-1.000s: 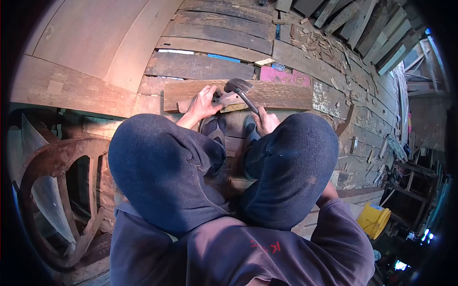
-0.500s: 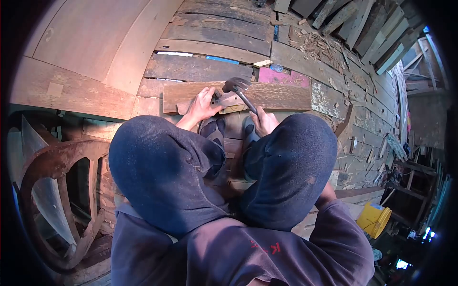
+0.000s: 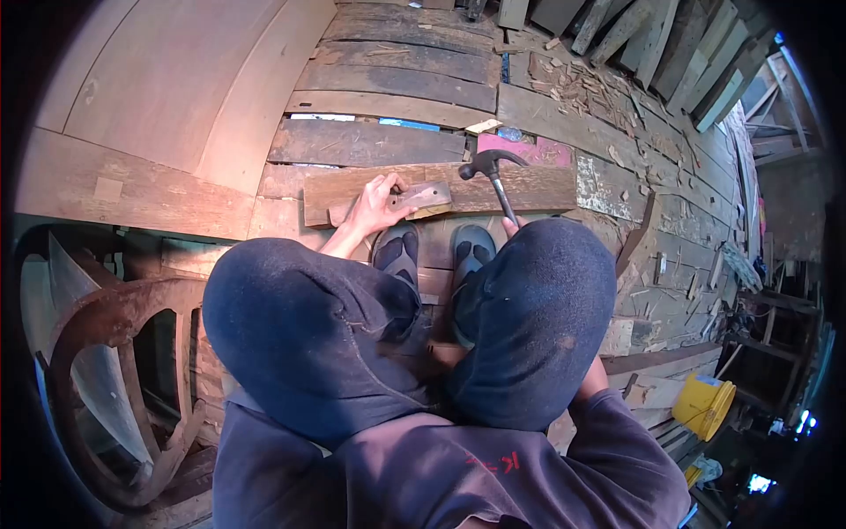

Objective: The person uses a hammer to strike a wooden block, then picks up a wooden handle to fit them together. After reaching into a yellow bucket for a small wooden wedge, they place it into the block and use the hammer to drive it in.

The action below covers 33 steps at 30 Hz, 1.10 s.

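Note:
My left hand (image 3: 377, 206) is closed around a small wooden piece (image 3: 429, 196) with dark holes in it, thumb along its near side. This piece rests on a long, rough wooden beam (image 3: 529, 187) lying across the floor in front of my feet. A claw hammer (image 3: 499, 187) is in my right hand (image 3: 512, 227), its head raised over the beam, to the right of the small piece. My right knee hides most of that hand. Whether anything small is between my left fingertips, I cannot make out.
A large wooden panel (image 3: 167, 97) stands at the upper left, above a curved wooden frame (image 3: 115, 309). Wood chips (image 3: 582, 84) litter the plank floor, which has gaps. Boards (image 3: 656, 44) lean at the upper right. A yellow bucket (image 3: 703, 407) stands at the lower right.
The hammer has moved right, away from my left hand, and its head has turned. My right hand has slipped further behind the knee. My left hand stays at the small wooden piece.

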Available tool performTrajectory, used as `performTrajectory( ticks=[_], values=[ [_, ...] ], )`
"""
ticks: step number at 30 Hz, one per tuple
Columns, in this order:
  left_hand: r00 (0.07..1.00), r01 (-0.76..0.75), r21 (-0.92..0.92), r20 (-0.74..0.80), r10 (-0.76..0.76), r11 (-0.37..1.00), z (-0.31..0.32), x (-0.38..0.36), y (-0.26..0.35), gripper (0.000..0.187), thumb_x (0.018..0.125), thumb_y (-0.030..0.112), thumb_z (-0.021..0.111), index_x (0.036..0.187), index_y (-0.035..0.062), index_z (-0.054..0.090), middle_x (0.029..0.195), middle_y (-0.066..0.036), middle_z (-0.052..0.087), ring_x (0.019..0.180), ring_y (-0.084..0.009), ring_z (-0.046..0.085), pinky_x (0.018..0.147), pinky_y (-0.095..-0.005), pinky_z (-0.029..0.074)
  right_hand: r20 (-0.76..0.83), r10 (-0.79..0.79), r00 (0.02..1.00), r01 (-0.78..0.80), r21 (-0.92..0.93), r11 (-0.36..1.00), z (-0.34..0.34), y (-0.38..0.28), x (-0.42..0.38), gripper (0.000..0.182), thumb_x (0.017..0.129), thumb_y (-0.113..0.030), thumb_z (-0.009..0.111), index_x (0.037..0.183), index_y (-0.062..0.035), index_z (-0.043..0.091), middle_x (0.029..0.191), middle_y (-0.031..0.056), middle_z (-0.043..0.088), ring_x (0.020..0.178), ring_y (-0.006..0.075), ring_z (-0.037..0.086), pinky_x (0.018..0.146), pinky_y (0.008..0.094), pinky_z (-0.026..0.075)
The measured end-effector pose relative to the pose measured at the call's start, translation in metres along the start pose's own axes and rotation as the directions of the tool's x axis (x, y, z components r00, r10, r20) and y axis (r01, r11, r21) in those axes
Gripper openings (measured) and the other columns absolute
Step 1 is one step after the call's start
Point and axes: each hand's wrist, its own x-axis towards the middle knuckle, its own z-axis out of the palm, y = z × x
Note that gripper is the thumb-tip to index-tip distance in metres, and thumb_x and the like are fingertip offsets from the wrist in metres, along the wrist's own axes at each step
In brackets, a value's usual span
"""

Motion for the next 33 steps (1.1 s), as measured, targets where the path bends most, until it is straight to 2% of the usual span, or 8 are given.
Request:
performTrajectory(
  ticks=[5, 11, 17, 20, 21, 24, 31, 33],
  values=[
    [0.966, 0.219, -0.125, 0.169, -0.197, 0.968, -0.011, 0.017, -0.004, 0.041, 0.074, 0.028, 0.090, 0.094, 0.0037, 0.064, 0.085, -0.008, 0.073, 0.079, -0.0176, 0.070, 0.073, -0.0332, 0.056, 0.030, 0.030, 0.999, -0.029, -0.027, 0.999, 0.002, 0.005, -0.001, 0.032, 0.103, -0.035, 0.057, 0.094, -0.0043, 0.058, 0.066, 0.0260, 0.060, 0.067, 0.0478, 0.063, 0.060, 0.0526, 0.045],
    [0.943, 0.284, -0.084, 0.205, -0.262, 0.955, -0.015, 0.024, -0.010, 0.041, 0.075, 0.031, 0.090, 0.093, 0.0049, 0.064, 0.083, -0.006, 0.072, 0.077, -0.0132, 0.068, 0.070, -0.0306, 0.055, 0.048, 0.038, 0.998, -0.036, -0.042, 0.998, 0.001, 0.004, -0.001, 0.032, 0.103, -0.035, 0.056, 0.094, -0.0044, 0.058, 0.065, 0.0259, 0.059, 0.067, 0.0478, 0.063, 0.060, 0.0525, 0.045],
    [0.926, 0.330, -0.128, 0.235, -0.294, 0.935, -0.014, 0.027, -0.017, 0.043, 0.073, 0.030, 0.092, 0.094, 0.0047, 0.064, 0.083, -0.006, 0.071, 0.076, -0.0130, 0.067, 0.070, -0.0308, 0.055, 0.064, 0.034, 0.997, -0.030, -0.055, 0.998, 0.001, 0.002, 0.000, 0.032, 0.103, -0.035, 0.056, 0.093, -0.0044, 0.057, 0.065, 0.0257, 0.059, 0.066, 0.0477, 0.063, 0.060, 0.0524, 0.044],
    [0.982, 0.170, -0.146, 0.107, -0.155, 0.975, -0.005, 0.014, -0.008, 0.045, 0.070, 0.026, 0.093, 0.096, 0.0037, 0.063, 0.081, -0.006, 0.070, 0.074, -0.0138, 0.067, 0.070, -0.0300, 0.055, 0.073, 0.030, 0.997, -0.026, -0.059, 0.998, 0.001, 0.000, 0.000, 0.032, 0.103, -0.035, 0.056, 0.093, -0.0045, 0.057, 0.065, 0.0257, 0.059, 0.066, 0.0477, 0.062, 0.059, 0.0523, 0.044],
    [0.991, 0.125, -0.130, 0.073, -0.116, 0.984, -0.004, 0.008, 0.002, 0.046, 0.069, 0.023, 0.092, 0.098, 0.0031, 0.063, 0.085, -0.009, 0.070, 0.078, -0.0197, 0.068, 0.074, -0.0333, 0.055, 0.077, 0.027, 0.997, -0.022, -0.062, 0.998, 0.001, 0.000, 0.000, 0.032, 0.103, -0.035, 0.056, 0.093, -0.0045, 0.057, 0.064, 0.0257, 0.059, 0.066, 0.0477, 0.062, 0.059, 0.0523, 0.044],
    [0.998, -0.038, 0.093, -0.044, 0.042, 0.995, 0.010, -0.014, 0.009, 0.044, 0.073, 0.023, 0.088, 0.101, 0.0033, 0.061, 0.093, -0.016, 0.067, 0.091, -0.0349, 0.064, 0.082, -0.0436, 0.053, 0.090, 0.018, 0.996, -0.011, -0.075, 0.997, 0.000, -0.002, 0.001, 0.032, 0.103, -0.035, 0.056, 0.093, -0.0045, 0.057, 0.064, 0.0256, 0.058, 0.066, 0.0477, 0.062, 0.059, 0.0522, 0.044],
    [0.990, -0.106, 0.182, -0.074, 0.121, 0.978, 0.018, -0.010, 0.002, 0.041, 0.075, 0.018, 0.085, 0.104, 0.0028, 0.060, 0.094, -0.016, 0.066, 0.094, -0.0362, 0.062, 0.084, -0.0437, 0.052, 0.136, 0.001, 0.991, 0.018, -0.138, 0.990, 0.004, -0.005, 0.009, 0.033, 0.103, -0.035, 0.056, 0.093, -0.0045, 0.057, 0.064, 0.0254, 0.058, 0.065, 0.0476, 0.062, 0.059, 0.0521, 0.044],
    [0.992, -0.082, 0.156, -0.078, 0.095, 0.984, 0.016, 0.003, 0.000, 0.040, 0.074, 0.016, 0.084, 0.104, 0.0027, 0.060, 0.097, -0.015, 0.067, 0.097, -0.0360, 0.062, 0.086, -0.0430, 0.052, 0.145, 0.000, 0.989, 0.021, -0.141, 0.990, 0.003, -0.009, 0.014, 0.033, 0.104, -0.036, 0.056, 0.093, -0.0046, 0.057, 0.064, 0.0254, 0.058, 0.065, 0.0476, 0.062, 0.059, 0.0521, 0.044]
  ],
)
